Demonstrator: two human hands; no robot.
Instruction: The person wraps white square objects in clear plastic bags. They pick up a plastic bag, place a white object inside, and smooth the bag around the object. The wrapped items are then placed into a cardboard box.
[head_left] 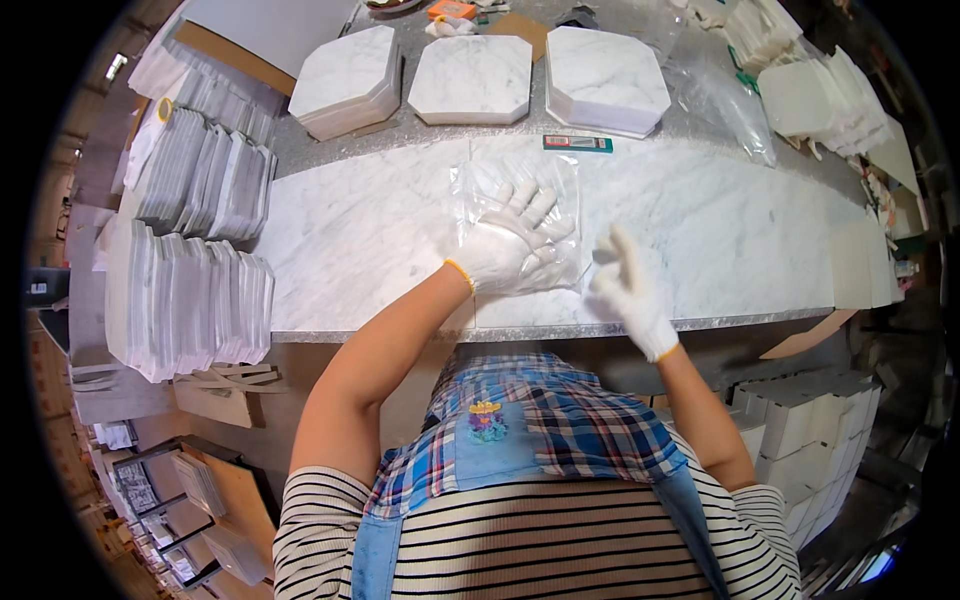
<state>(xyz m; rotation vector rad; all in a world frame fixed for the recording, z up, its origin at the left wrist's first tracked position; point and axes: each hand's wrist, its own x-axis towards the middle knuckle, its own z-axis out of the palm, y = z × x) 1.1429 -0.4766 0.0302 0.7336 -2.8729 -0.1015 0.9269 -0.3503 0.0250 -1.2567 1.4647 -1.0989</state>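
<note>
My left hand (508, 235), in a white knit glove, lies flat with its fingers spread at a clear plastic bag (462, 185) on the marble slab (720, 230). I cannot tell whether the hand is on top of the film or partly inside it. Just right of the bag, my right hand (630, 285), gloved the same way, hovers close to the slab. Its fingers are somewhat blurred but look apart, with nothing visible in them. Beyond the bag lies a small flat green box (577, 144).
Three stacks of octagonal white marble tiles, a left stack (345, 80), a middle stack (470, 78) and a right stack (605, 75), stand behind the slab. Rows of upright tiles (190, 300) line the left. More tiles (825, 100) and plastic film (725, 100) lie far right. White boxes (810, 430) stand lower right.
</note>
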